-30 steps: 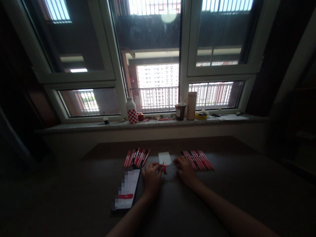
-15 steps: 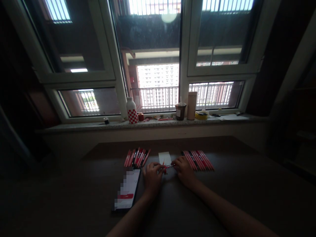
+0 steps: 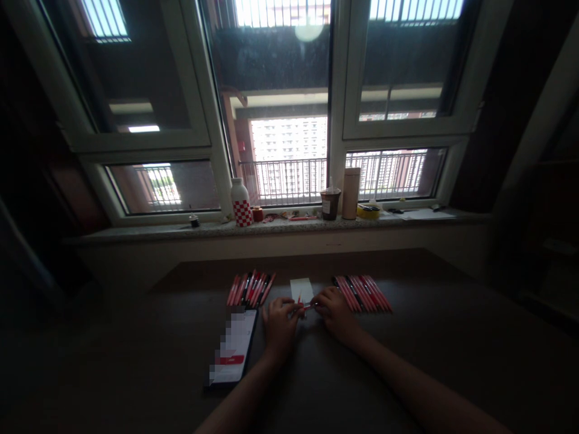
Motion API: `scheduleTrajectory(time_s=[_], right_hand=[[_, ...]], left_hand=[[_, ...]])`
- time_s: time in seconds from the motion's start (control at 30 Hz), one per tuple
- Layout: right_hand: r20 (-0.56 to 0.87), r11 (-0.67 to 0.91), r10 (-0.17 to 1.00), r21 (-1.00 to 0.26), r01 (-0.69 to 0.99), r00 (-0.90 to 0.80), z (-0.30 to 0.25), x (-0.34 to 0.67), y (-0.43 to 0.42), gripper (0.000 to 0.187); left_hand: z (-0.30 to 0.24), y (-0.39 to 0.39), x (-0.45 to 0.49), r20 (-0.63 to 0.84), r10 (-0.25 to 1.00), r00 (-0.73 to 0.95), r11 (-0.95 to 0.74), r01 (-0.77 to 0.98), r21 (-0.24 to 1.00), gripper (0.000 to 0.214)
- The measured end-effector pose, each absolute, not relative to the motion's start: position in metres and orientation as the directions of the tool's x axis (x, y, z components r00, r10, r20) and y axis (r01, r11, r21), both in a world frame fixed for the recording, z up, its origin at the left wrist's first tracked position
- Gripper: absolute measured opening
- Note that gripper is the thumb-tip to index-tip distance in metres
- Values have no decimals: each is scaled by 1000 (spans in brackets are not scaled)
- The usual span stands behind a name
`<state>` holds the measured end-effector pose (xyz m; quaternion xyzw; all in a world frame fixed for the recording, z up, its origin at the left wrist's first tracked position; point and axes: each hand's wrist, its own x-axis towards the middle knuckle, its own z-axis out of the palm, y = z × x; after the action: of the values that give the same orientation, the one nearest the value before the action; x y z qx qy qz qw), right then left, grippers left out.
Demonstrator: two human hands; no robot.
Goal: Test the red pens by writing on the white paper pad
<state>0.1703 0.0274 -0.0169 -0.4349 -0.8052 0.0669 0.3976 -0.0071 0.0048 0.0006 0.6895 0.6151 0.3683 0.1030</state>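
Both my hands rest on a dark table (image 3: 407, 361), fingertips close together over a small red pen (image 3: 307, 307). My left hand (image 3: 279, 322) is closed, pinching the pen's red part near its left end. My right hand (image 3: 333, 309) is closed too, gripping the pen's other end. A small white paper slip (image 3: 301, 288) lies just beyond the fingers. One row of red and black pens (image 3: 250, 289) lies to the left of the slip. Another row of red pens (image 3: 364, 293) sits to the right, touching my right hand's far side.
A phone (image 3: 234, 345) with a lit screen lies left of my left wrist. On the window sill (image 3: 136, 232) stand a checked bottle (image 3: 240, 204), a dark cup (image 3: 330, 204), a tall tumbler (image 3: 351, 193) and a yellow tape roll (image 3: 368, 211).
My hands have drawn closer together, and the visible stretch of pen between them has shortened. My right hand has shifted slightly left.
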Motion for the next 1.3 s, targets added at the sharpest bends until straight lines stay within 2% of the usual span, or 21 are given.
scheduleTrajectory(time_s=[0.33, 0.77, 0.93, 1.03, 1.17, 1.3], right_hand=[[588, 634, 744, -469, 615, -318, -19, 170, 30, 17], [583, 614, 768, -554, 562, -265, -20, 173, 34, 16], [583, 599, 785, -628, 497, -209, -20, 174, 36, 14], [571, 556, 814, -709, 435, -110, -23, 175, 38, 14], [521, 479, 853, -802, 358, 25, -28, 178, 44, 21], [480, 451, 875, -855, 255, 62, -30, 178, 48, 27]], left_hand=[[3, 5, -7, 365, 931, -20, -214, 779, 589, 15], [-2, 7, -7, 408, 912, -46, -233, 760, 606, 17], [-2, 7, -8, 412, 910, -53, -236, 751, 616, 16], [-2, 6, -8, 418, 907, -46, -245, 751, 613, 16], [0, 5, -8, 410, 911, -43, -239, 756, 610, 16], [0, 4, -8, 421, 906, -39, -247, 759, 602, 17]])
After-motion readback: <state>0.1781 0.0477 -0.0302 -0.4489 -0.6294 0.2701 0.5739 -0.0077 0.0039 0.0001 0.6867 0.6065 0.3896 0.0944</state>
